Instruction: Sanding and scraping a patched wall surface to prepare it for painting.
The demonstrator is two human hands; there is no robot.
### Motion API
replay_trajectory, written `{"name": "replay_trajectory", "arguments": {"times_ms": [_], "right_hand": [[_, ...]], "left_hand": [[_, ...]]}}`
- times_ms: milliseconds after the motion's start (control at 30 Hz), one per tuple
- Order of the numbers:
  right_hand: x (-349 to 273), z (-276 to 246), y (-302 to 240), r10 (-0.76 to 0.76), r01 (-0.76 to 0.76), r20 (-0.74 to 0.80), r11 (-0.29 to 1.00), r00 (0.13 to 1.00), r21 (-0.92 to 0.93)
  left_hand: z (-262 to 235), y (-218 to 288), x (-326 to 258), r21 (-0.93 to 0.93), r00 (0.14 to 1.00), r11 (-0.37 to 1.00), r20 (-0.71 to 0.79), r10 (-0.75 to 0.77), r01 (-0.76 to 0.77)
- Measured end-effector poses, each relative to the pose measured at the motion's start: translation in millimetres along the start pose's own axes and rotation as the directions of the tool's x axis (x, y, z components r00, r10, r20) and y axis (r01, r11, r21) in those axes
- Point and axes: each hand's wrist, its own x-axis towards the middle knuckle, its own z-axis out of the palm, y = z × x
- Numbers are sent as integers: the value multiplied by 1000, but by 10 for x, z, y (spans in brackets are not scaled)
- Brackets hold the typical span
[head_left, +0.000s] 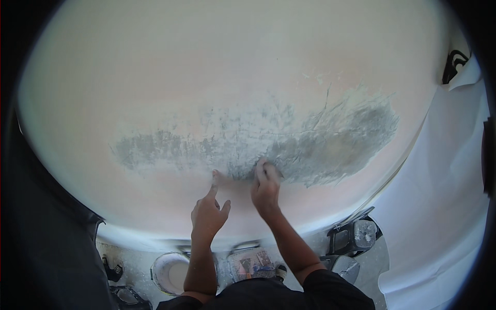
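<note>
In front of me is a large smooth panel (170, 77), off-white with pinkish areas. A wide grey patch (336, 150), streaked and rough-edged, runs across its middle. My right hand (266, 188) is pressed to the patch's lower edge with bent fingers, closed over something dark and thin whose kind I cannot make out. To its left, my left hand (207, 212) holds nothing. Its index finger points out with the tip at the panel just below the patch; the thumb stands apart and the other fingers curl in.
Below the panel stand a white-splashed bucket (160, 271), a tray of mixed items (250, 263) and dark stools (356, 235). White sheeting (434, 196) hangs at the right, near a black clamp-like piece (454, 66). Dark sheeting (51, 227) covers the left.
</note>
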Motion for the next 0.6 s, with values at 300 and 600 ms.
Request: {"name": "replay_trajectory", "arguments": {"times_ms": [300,600], "right_hand": [[-49,-26,-1,44,-48,97,998,994,45],[504,-186,-43,97,-97,-1,995,995,16]], "left_hand": [[64,-21,34,6,999,999,-28,41,-40],[-109,60,31,-15,996,999,75,-47,48]]}}
